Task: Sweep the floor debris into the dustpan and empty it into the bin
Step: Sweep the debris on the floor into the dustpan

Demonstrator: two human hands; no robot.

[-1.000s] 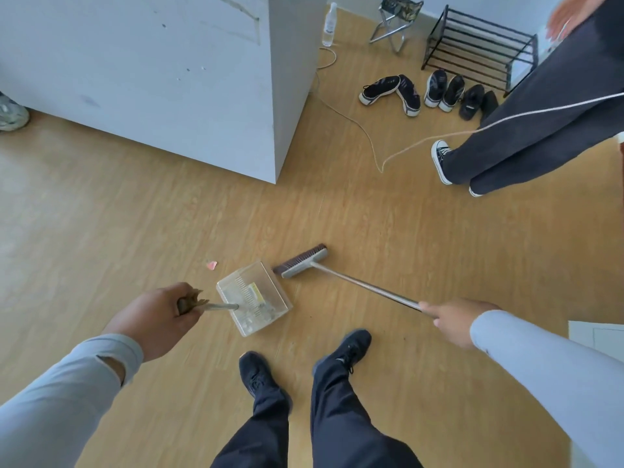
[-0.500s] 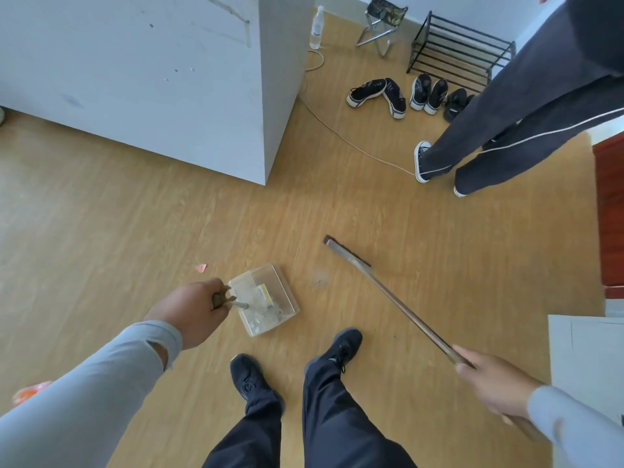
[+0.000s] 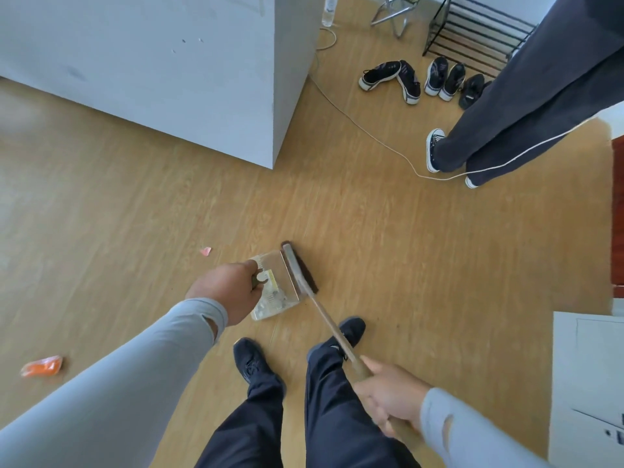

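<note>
Wood floor [image 3: 371, 231], dustpan [image 3: 277, 288] in left hand [image 3: 226, 292], broom [image 3: 300, 271] in right hand [image 3: 391, 396]

The light wood-grain plank floor [image 3: 371, 224] carries a clear plastic dustpan [image 3: 275, 292] just beside the left hand [image 3: 226, 292], with the dark bristled broom head [image 3: 302, 270] touching its far edge. A small pink scrap [image 3: 205, 251] lies just beyond that hand, and a crumpled orange wrapper [image 3: 42, 365] lies well to its left.
</note>
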